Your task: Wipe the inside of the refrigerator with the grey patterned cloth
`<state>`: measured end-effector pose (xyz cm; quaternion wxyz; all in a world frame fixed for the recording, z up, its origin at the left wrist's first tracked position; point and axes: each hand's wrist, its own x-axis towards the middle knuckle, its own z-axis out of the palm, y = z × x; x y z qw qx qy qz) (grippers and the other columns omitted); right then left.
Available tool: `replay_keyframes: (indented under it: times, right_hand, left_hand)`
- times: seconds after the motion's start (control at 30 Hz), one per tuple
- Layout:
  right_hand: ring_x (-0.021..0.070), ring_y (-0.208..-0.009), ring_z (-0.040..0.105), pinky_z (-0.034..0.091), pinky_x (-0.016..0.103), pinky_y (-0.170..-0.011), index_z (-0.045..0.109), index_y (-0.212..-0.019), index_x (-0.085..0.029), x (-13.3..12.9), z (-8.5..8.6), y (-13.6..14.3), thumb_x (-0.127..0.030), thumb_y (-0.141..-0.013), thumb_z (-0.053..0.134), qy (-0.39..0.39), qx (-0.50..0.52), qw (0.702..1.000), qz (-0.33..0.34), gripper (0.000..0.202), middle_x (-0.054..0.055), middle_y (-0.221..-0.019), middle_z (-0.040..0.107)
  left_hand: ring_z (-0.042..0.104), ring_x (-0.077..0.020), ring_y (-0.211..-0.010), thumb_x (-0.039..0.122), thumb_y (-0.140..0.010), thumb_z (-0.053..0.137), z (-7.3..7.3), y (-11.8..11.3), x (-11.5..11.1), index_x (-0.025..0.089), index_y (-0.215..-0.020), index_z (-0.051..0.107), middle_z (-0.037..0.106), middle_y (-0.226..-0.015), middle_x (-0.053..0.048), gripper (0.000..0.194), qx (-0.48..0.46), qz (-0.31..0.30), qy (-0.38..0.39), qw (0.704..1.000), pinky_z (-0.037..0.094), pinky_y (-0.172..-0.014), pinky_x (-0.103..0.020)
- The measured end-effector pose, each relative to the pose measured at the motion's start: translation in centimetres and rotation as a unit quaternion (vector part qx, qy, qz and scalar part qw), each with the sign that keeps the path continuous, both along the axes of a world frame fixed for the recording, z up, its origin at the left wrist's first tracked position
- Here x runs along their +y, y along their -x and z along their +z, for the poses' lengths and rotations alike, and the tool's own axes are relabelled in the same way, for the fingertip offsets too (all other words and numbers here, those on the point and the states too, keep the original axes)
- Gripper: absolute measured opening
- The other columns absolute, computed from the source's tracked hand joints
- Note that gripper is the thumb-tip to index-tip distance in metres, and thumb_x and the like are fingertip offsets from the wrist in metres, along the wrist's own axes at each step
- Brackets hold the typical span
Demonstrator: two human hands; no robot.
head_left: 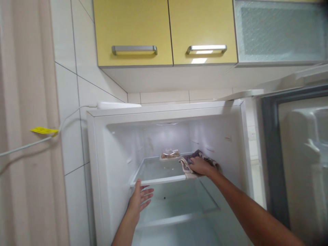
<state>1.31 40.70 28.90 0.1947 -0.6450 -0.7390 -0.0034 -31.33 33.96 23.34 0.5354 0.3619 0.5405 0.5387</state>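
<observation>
Inside an open fridge, my right hand (201,165) presses a dark-and-beige patterned cloth (185,163) onto the right side of the upper glass shelf (156,169). The cloth bunches around my fingers and drapes over the shelf's front edge. My left hand (140,198) is at the front left corner of that shelf, thumb up by its white front trim, the other fingers spread below it. It holds nothing. Toward the back of the same shelf sits a clear-wrapped food tray (170,154) with brownish contents.
A lower glass shelf (176,218) lies beneath, with a small dark spot on the glass above it. At the right, the fridge door (302,153) stands open. Yellow cabinets (133,27) hang overhead. A white cable (25,146) with a yellow tag (44,130) runs along the left.
</observation>
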Motion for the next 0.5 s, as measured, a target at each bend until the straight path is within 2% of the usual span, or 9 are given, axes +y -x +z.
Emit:
replay_keyframes:
  times: [0.13, 0.27, 0.37, 0.5]
  right_hand:
    - [0.0309, -0.119, 0.062, 0.044, 0.04, -0.099, 0.065, -0.121, -0.015, -2.6, 0.2, 1.2, -0.036, -0.086, 0.042, -0.006, -0.008, 1.0, 0.004, 0.047, 0.021, -0.13, 0.065]
    - [0.0333, -0.121, 0.061, 0.045, 0.043, -0.1, 0.064, -0.122, -0.014, -3.9, 0.7, 4.2, -0.041, -0.088, 0.038, -0.013, -0.014, 0.999, 0.043, 0.051, 0.022, -0.131, 0.064]
    - [0.0334, -0.122, 0.06, 0.045, 0.045, -0.102, 0.064, -0.123, -0.014, -4.3, 1.1, 8.0, -0.044, -0.088, 0.038, -0.015, -0.02, 0.995, 0.097, 0.053, 0.021, -0.132, 0.064]
    - [0.0324, -0.128, 0.057, 0.044, 0.046, -0.107, 0.059, -0.131, -0.015, -3.6, 1.3, 15.1, -0.046, -0.087, 0.041, -0.013, -0.026, 0.983, 0.18, 0.056, 0.019, -0.139, 0.06]
  left_hand:
    - [0.071, -0.0204, -0.09, 0.074, -0.085, 0.04, -0.4, 0.1, 0.2, 0.018, -0.111, 0.061, 0.075, -0.113, -0.015, 0.065, -0.023, -0.005, -0.006, 1.0, 0.052, -0.076, -0.032]
    - [0.07, -0.0203, -0.091, 0.073, -0.084, 0.044, -0.9, 0.3, 0.1, 0.018, -0.111, 0.058, 0.074, -0.114, -0.016, 0.063, -0.038, -0.004, -0.014, 0.999, 0.052, -0.076, -0.031]
    - [0.07, -0.0205, -0.089, 0.071, -0.085, 0.046, -0.9, 0.1, 0.1, 0.018, -0.111, 0.057, 0.075, -0.107, -0.014, 0.06, -0.054, 0.002, -0.017, 0.998, 0.052, -0.074, -0.031]
    - [0.068, -0.0209, -0.079, 0.068, -0.087, 0.043, -1.2, -0.3, 1.2, 0.021, -0.101, 0.059, 0.074, -0.088, -0.008, 0.052, -0.084, 0.024, -0.004, 0.996, 0.05, -0.07, -0.032]
